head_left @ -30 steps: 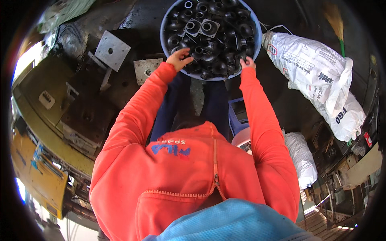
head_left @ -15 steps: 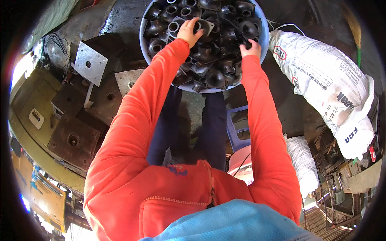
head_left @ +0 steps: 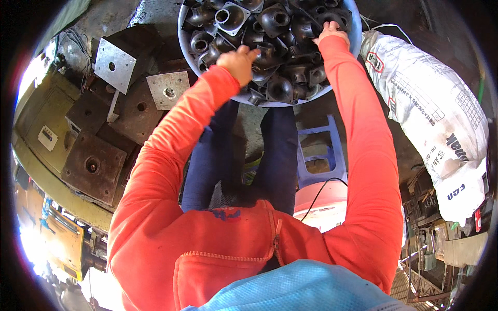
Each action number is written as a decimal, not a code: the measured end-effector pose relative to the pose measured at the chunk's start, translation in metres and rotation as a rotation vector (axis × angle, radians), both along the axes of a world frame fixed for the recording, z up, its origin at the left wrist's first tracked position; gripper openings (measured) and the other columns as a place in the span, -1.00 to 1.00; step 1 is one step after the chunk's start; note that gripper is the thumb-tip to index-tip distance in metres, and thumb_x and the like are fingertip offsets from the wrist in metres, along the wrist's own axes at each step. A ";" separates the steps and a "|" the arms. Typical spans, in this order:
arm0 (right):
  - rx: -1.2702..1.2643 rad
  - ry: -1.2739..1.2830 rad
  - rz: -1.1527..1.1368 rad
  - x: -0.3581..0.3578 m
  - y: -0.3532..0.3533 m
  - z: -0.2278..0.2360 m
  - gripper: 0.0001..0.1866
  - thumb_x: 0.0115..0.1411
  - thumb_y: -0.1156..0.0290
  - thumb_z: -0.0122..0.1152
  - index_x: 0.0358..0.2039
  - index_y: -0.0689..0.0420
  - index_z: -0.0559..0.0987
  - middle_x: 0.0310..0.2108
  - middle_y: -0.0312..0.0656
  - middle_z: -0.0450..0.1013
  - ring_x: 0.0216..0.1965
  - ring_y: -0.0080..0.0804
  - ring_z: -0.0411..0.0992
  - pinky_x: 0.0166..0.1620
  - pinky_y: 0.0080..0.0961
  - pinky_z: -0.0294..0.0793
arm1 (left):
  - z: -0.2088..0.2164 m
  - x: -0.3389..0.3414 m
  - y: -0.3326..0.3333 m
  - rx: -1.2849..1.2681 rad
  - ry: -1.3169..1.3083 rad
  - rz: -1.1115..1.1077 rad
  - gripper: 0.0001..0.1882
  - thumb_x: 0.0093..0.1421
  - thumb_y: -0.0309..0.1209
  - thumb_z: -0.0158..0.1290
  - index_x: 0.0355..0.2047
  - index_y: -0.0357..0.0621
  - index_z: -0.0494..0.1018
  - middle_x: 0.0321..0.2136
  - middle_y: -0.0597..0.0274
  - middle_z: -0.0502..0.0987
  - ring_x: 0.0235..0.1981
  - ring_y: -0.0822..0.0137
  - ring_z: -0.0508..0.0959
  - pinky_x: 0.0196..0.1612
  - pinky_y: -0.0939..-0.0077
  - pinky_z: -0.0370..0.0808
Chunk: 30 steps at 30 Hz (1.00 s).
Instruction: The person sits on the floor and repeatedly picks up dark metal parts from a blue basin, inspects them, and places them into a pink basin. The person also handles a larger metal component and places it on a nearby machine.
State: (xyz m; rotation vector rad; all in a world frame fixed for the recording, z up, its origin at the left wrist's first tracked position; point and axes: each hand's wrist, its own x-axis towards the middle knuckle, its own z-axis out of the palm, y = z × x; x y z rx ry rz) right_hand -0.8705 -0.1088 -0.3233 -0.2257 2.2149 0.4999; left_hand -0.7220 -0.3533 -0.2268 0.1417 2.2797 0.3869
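Observation:
A round, light-blue tub [head_left: 356, 36] is heaped with dark metal pipe fittings [head_left: 280, 89], each a short curved neck on a flat flange. My left hand [head_left: 237, 64] hovers over the near left part of the heap, open, its fingers apart and nothing visible in them. At the tub's right side my right hand [head_left: 332, 35] has its fingers closed over the edge of a dark flanged fitting [head_left: 336, 18]. The fingertips are partly hidden against the dark metal. A paler flanged fitting [head_left: 236, 20] lies on top, beyond my left hand.
White printed sacks [head_left: 430, 114] lie to the right of the tub. On the left are metal blocks and plates [head_left: 115, 66] on a greenish machine bed [head_left: 39, 122]. A blue plastic stool [head_left: 337, 150] and a pink rounded container [head_left: 321, 202] stand near my legs.
My left hand has left the fitting it touched and come nearer to me. My right hand has reached farther away along the tub's right side. The view has shifted slightly.

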 end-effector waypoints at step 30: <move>-0.847 -0.612 -0.870 0.007 0.028 -0.006 -0.03 -0.01 -0.25 0.26 0.19 0.27 0.31 0.22 0.06 0.23 0.26 -0.14 0.14 0.28 -0.31 0.05 | 0.038 0.093 -0.062 0.079 0.238 0.461 -0.73 0.17 -0.20 0.10 -0.40 -0.18 0.46 -0.56 -0.02 0.53 -0.43 -0.02 0.54 -0.32 0.15 0.46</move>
